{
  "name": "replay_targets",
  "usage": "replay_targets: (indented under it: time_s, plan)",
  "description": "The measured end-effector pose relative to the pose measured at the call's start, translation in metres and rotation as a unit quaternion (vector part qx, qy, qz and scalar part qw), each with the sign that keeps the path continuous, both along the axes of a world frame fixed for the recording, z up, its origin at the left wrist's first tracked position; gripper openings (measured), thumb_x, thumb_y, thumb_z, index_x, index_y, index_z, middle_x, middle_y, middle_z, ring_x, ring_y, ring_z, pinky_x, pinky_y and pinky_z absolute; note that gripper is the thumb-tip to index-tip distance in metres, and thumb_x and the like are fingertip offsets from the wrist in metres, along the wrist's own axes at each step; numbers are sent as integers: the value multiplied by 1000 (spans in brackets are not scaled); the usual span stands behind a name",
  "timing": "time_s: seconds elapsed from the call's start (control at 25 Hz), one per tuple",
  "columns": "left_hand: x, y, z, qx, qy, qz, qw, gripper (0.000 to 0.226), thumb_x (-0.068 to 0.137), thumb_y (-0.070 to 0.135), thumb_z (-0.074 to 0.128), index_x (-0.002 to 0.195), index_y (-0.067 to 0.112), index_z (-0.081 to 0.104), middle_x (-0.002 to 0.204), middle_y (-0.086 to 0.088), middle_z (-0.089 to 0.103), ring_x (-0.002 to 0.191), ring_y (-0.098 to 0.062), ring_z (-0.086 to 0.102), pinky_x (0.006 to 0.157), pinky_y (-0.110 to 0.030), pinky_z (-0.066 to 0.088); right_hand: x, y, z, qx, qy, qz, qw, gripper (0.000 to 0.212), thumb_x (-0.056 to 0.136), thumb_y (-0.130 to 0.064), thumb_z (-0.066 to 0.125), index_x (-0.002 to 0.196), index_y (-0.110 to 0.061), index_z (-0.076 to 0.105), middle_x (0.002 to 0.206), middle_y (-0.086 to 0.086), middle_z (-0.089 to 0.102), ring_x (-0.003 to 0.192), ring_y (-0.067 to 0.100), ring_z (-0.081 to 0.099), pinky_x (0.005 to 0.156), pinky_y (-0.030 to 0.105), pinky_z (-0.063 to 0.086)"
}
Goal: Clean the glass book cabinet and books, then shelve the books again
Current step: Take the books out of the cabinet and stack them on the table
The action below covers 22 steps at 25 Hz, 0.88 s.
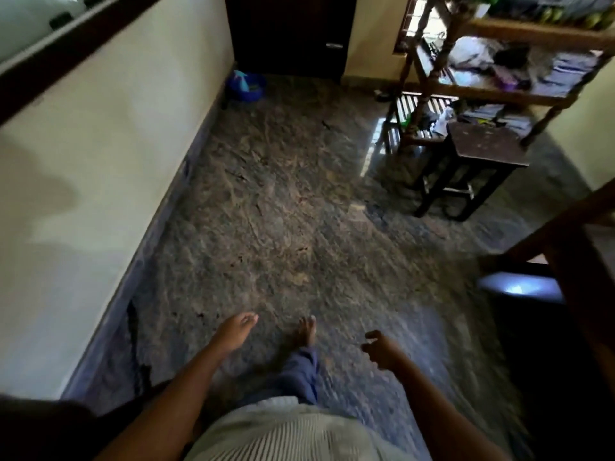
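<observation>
1. Here, the left hand (237,331) hangs over the stone floor (266,211) with its fingers (248,318) loosely straight and close together, holding nothing.
2. The right hand (382,350) is also empty; its fingers (372,335) are slack, half-curled and a little spread.
3. Between the two sets of fingers, and about level with the left fingertips, a bare foot (307,329) is planted on the floor below a blue trouser leg (299,367).
4. The stacked books (572,69) lie far ahead of the right fingers and off to their right, on the middle shelf of an open wooden rack (499,91). More stacks sit on the shelf beneath, all of it blurred.
5. A small dark stool (486,149) stands just in front of the rack, on the side nearer the right fingers.
6. Far ahead of the left fingers, a blue basin (248,88) sits on the floor in the corner where the pale wall (116,144) meets a dark door (289,31). A light blue spray bottle (240,78) is in it.
7. Right of the right fingers a dark wooden frame (572,254) fills the edge of the view. It is too dim to tell whether this is the glass cabinet.
</observation>
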<state>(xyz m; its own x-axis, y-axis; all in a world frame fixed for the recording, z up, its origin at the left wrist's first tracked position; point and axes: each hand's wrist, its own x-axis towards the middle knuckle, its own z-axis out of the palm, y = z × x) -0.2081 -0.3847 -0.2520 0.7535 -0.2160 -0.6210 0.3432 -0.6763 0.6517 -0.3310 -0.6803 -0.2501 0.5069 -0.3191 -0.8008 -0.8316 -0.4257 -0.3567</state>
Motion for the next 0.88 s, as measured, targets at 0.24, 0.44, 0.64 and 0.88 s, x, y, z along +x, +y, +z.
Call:
replay_targets:
  time_s: [0.24, 0.44, 0.64, 0.88]
  plan:
    - [116, -23, -35, 66, 137, 147, 977, 32, 98, 7, 44, 124, -8, 54, 127, -25, 55, 116, -37, 52, 90, -36, 43, 185, -79, 37, 106, -48, -96, 989, 15, 88, -19, 49, 103, -13, 49, 80, 6, 54, 48, 11, 53, 45, 16, 34]
    - [272, -99, 2, 41, 125, 126, 983, 33, 100, 16, 41, 128, 0, 52, 126, -13, 55, 116, -33, 53, 85, -29, 40, 318, -133, 51, 73, -115, -75, 988, 21, 95, -4, 43, 113, -6, 53, 78, 5, 54, 59, 12, 55, 53, 22, 41]
    - [424, -165, 13, -41, 111, 176, 977, 35, 100, 22, 41, 131, 10, 50, 129, -8, 54, 111, -26, 56, 73, -26, 36, 434, -189, 25, 64, -95, -118, 986, 20, 97, -4, 39, 112, -4, 52, 86, 7, 55, 69, 18, 53, 59, 27, 41]
    - [594, -171, 50, -78, 2, 278, 957, 39, 98, 8, 41, 135, -6, 42, 140, -18, 43, 129, -33, 43, 104, -40, 36, 680, -232, 55, 102, -159, 8, 982, 9, 89, -14, 59, 97, -12, 62, 102, 14, 65, 81, 20, 59, 80, 39, 49]
